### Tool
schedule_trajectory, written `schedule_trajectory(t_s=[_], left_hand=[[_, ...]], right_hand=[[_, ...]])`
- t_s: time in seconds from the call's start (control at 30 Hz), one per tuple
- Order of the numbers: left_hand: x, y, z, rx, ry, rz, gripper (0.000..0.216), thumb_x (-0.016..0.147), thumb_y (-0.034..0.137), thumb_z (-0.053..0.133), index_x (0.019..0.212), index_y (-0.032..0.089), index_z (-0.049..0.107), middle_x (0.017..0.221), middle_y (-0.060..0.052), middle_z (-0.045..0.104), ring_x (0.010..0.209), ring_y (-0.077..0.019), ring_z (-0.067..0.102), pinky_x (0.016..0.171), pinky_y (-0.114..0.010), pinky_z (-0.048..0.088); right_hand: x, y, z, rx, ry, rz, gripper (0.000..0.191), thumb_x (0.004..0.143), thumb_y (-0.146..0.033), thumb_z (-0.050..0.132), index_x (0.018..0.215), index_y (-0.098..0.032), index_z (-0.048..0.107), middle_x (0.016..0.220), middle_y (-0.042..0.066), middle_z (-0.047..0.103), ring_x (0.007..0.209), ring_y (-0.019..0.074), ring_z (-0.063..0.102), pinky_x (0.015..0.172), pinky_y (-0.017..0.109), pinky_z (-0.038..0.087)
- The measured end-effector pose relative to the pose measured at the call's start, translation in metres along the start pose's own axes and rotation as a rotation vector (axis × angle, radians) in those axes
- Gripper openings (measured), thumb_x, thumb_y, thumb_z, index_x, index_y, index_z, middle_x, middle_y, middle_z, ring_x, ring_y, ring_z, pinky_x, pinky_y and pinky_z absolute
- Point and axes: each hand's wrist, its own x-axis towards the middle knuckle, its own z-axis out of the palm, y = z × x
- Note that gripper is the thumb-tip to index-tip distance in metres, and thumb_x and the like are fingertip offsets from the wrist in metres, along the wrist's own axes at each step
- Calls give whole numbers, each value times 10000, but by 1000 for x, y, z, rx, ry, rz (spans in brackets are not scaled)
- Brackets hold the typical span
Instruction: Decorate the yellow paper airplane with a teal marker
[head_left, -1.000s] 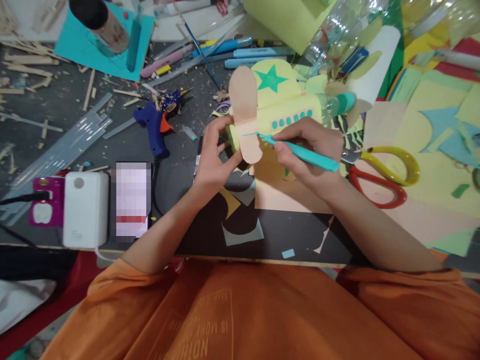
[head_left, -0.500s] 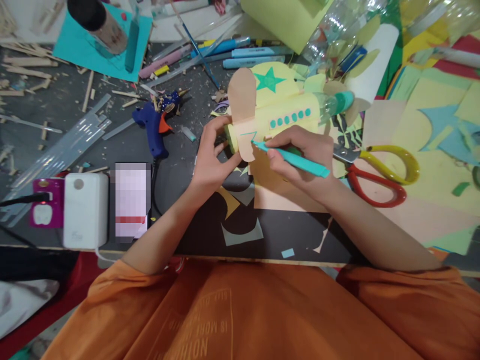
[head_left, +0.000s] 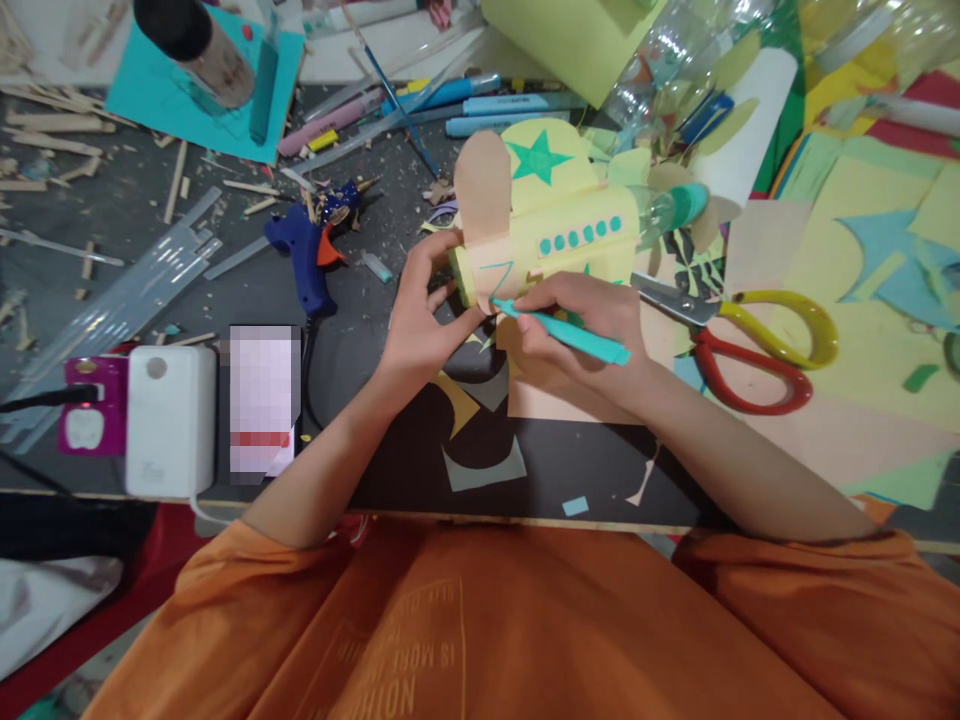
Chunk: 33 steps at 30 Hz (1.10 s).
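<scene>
A yellow paper aeroplane model [head_left: 559,215] built round a plastic bottle lies in the middle of the dark table, with a teal star on its wing, a row of teal dots on its side and a peach paper tail [head_left: 480,185]. My left hand [head_left: 424,320] is closed on the model's tail end, pinching it steady. My right hand [head_left: 581,320] grips a teal marker [head_left: 570,333], whose tip touches the peach tail where a teal zigzag line shows.
Red and yellow scissors [head_left: 739,345] lie just right of my right hand. A blue glue gun [head_left: 307,250] sits to the left, glue sticks [head_left: 112,305] beyond it. A white adapter [head_left: 171,420] is at the near left edge. Coloured paper sheets [head_left: 862,300] cover the right side.
The marker tip has moved left and down across the peach tail, leaving a teal zigzag. My right hand slid left, uncovering the scissor blades. My left hand stayed put.
</scene>
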Motion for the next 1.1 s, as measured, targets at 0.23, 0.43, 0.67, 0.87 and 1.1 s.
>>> schedule_trajectory(t_s=[0.23, 0.43, 0.67, 0.87, 1.1], left_hand=[[0, 1, 0, -4, -2, -9, 632, 840, 489, 749, 1364, 398, 409, 1481, -53, 465, 1365, -266, 514, 1018, -402, 569], [0, 7, -1, -20, -28, -15, 605, 843, 432, 752, 1349, 398, 422, 1499, -35, 465, 1395, -256, 489, 1048, -412, 552], [-1, 6, 1, -6, -9, -11, 616, 843, 425, 740, 1359, 397, 406, 1506, -44, 453, 1408, -284, 478, 1063, -452, 539], [-1, 6, 1, -12, -7, -8, 616, 839, 426, 754, 1348, 411, 408, 1499, -31, 463, 1400, -269, 486, 1054, -431, 549], [0, 8, 0, 0, -14, -22, 620, 833, 464, 761, 1351, 417, 422, 1502, -31, 472, 1387, -269, 500, 1039, -431, 564]], right_hand=[[8, -2, -13, 243, 124, 137, 139, 929, -312, 627, 802, -263, 652, 722, -9, 666, 612, 150, 628, 550, 309, 492], [17, 4, -11, 224, 105, 247, 211, 918, -451, 653, 803, -277, 675, 705, 0, 675, 639, 172, 642, 566, 333, 532], [17, 4, -9, 228, 86, 274, 201, 899, -479, 671, 799, -304, 676, 700, -11, 689, 630, 174, 637, 552, 330, 521], [15, 5, -10, 201, 63, 228, 206, 922, -438, 647, 781, -291, 676, 702, -20, 705, 597, 154, 630, 542, 315, 493], [15, 7, -13, 147, -29, 205, 343, 932, -567, 579, 767, -278, 662, 708, 12, 719, 611, 177, 644, 558, 337, 510]])
